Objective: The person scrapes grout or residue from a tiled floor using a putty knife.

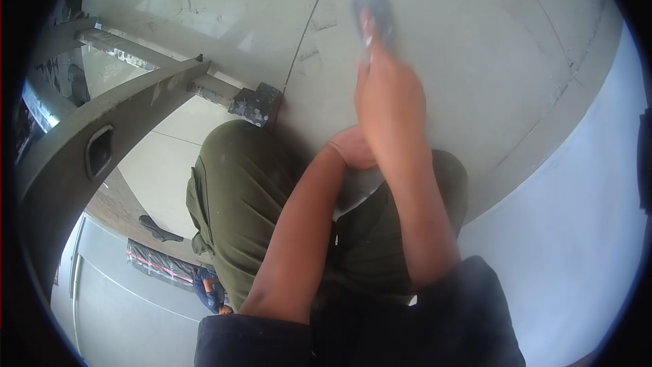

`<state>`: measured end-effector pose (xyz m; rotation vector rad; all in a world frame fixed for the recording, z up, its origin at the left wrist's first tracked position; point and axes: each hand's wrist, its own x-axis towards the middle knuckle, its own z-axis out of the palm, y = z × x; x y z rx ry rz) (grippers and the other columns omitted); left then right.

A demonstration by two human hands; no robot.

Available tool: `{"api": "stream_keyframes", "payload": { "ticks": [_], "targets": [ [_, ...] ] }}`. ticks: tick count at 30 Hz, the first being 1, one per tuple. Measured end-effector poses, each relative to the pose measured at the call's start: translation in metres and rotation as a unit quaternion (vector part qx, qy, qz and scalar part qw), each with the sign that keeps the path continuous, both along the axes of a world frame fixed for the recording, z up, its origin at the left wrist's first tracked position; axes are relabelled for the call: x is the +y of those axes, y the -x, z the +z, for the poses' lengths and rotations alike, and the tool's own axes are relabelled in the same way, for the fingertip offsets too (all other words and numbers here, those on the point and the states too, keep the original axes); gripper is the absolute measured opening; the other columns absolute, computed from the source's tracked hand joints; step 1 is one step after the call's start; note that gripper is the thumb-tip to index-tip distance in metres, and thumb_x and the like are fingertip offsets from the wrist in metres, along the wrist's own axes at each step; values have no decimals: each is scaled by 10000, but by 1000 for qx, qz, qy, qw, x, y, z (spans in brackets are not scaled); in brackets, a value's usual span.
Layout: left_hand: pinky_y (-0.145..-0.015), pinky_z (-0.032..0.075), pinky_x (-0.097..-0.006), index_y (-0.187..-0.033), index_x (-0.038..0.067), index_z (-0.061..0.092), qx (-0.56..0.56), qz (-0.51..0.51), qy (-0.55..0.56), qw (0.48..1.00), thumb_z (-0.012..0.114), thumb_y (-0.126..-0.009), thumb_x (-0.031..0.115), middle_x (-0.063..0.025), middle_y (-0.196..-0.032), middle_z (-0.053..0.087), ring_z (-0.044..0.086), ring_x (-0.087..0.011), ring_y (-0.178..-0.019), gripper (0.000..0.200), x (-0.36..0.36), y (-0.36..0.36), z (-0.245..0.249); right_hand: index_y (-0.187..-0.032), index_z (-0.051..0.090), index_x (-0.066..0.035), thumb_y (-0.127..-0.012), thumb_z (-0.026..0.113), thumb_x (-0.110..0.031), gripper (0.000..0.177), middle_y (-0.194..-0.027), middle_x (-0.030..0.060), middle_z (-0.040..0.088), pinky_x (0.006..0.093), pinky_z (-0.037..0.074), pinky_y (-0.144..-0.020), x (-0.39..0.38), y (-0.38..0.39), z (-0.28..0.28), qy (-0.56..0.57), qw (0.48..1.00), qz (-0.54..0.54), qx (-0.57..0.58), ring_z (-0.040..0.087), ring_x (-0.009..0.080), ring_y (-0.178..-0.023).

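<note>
My right hand (392,92) is stretched forward over the tiled floor, its fingers closed around a small grey object (373,17) that is smeared by motion. What the object is cannot be made out. My left hand (355,147) lies lower, between my knees, partly under my right wrist. The fingers of my left hand are hidden behind the right forearm. Both forearms cross above my green trousers (251,183).
A metal ladder-like frame (129,112) stands on the left, its paint-spotted foot (257,103) near my left knee. A white surface (577,245) curves along the right. Farther back at lower left are a wrapped bundle (159,263) and another person (209,291).
</note>
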<state>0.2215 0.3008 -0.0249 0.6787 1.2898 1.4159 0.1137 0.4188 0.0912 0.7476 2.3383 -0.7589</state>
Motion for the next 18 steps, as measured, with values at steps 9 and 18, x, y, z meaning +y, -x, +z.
{"api": "stream_keyframes", "payload": {
  "ticks": [9,18],
  "targets": [
    [-1171,384,-447,-1276,72,630,339,-73,-43,937,564,-944,253,-105,-1357,625,552,-270,-1301,384,-5,-9,-22,-1566,418,-209,-1010,564,-172,576,-924,276,694,540,525,-760,-12,-89,42,47,987,-40,-148,658,492,-851],
    [-1130,414,-430,-1255,53,629,484,-72,-72,869,619,-878,262,-95,-1349,617,566,-264,-1276,432,0,1,-8,-1555,425,-186,-1015,554,-171,555,-885,279,689,539,530,-747,28,22,-1,-32,997,-41,60,657,500,-842]
  ]
}}
